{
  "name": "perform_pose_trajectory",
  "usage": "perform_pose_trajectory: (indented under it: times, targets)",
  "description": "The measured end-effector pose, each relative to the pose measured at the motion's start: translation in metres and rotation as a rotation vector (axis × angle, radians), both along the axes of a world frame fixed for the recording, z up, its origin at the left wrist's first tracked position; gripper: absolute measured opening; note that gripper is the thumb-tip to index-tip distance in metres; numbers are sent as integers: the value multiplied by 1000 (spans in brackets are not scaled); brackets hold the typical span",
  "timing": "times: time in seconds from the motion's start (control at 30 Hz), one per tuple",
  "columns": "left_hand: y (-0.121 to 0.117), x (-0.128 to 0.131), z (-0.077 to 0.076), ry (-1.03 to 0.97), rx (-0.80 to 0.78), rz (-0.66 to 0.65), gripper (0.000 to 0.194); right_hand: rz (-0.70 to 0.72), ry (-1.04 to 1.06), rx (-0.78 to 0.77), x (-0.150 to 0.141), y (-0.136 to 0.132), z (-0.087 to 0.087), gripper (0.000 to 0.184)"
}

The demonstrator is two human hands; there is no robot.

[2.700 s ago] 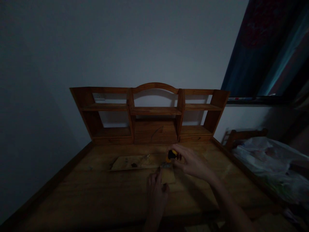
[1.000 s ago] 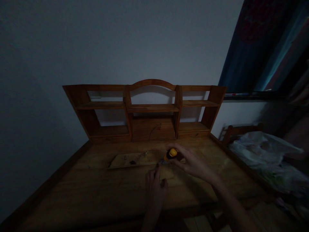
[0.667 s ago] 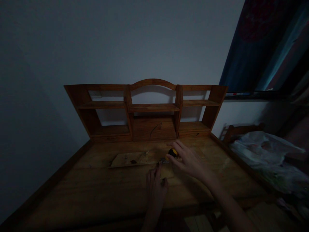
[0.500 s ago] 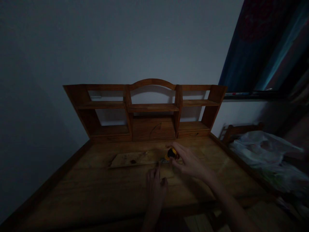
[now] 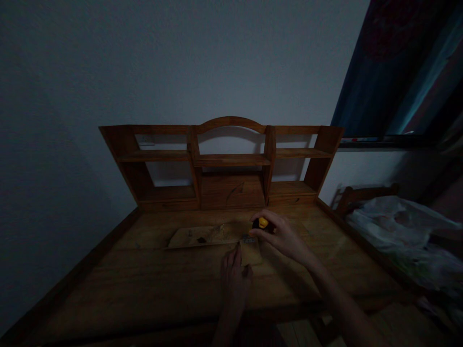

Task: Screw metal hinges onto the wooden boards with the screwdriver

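My right hand (image 5: 280,235) is closed around the yellow-and-black handle of what looks like a stubby screwdriver (image 5: 263,222), its tip hidden. Just below it lies a small metal hinge (image 5: 248,238), at the joint between a long wooden board (image 5: 191,237) and a small pale wooden board (image 5: 251,255). My left hand (image 5: 235,274) holds the left side of the small board, index finger reaching to the hinge's left end and thumb curled near the board's lower edge. Wood shavings (image 5: 219,230) and a dark knot show on the long board.
All of this lies on a wooden desk (image 5: 162,289). A wooden shelf unit (image 5: 231,161) stands along its back edge against the wall. To the right, beyond the desk's raised edge, are white plastic bags (image 5: 394,217) and a dark curtain (image 5: 387,86).
My right hand has stayed over the hinge, its fingers loosening and closing again while the yellow-and-black handle turned. My left hand stays at the small board. The view shifted slightly.
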State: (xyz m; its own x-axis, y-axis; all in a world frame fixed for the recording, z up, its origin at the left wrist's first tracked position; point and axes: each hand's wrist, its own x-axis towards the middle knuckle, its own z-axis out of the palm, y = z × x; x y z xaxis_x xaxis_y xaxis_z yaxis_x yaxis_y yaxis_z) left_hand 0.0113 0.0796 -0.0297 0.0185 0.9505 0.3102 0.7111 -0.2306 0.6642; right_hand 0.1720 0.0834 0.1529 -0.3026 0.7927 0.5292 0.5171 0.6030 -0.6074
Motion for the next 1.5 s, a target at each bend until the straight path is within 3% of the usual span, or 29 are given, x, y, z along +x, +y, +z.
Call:
perform_pose_trajectory:
  times: [0.17,0.3,0.43,0.5,0.67,0.77,0.97,1.17,1.27,1.43,1.5]
  targets:
    - [1,0,-1,-18,53,19,57,74,15,-144,4,-7,6,22]
    - [4,0,-4,-12,48,37,55,121,14,-173,7,-13,12,36]
    - [5,0,-5,-27,46,45,56,144,30,-232,11,-13,11,35]
    - [5,0,-5,-37,41,36,56,106,-15,-196,10,-12,11,29]
    - [4,0,-3,-22,16,43,54,-127,-281,73,3,-10,8,23]
    - [4,0,-2,-17,32,46,53,-175,-330,120,-2,-7,4,17]
    - [4,0,-4,-3,50,46,53,-5,-195,16,-1,-6,7,13]
    - [5,0,-5,3,56,43,52,157,-51,-204,10,-12,11,34]
    - [4,0,-5,-5,60,37,51,121,-90,-162,11,-12,12,33]
    - [4,0,-5,-29,73,30,50,-99,-261,79,2,-7,8,31]
    - [3,0,-4,-35,72,32,50,-119,-271,111,-2,-5,4,28]
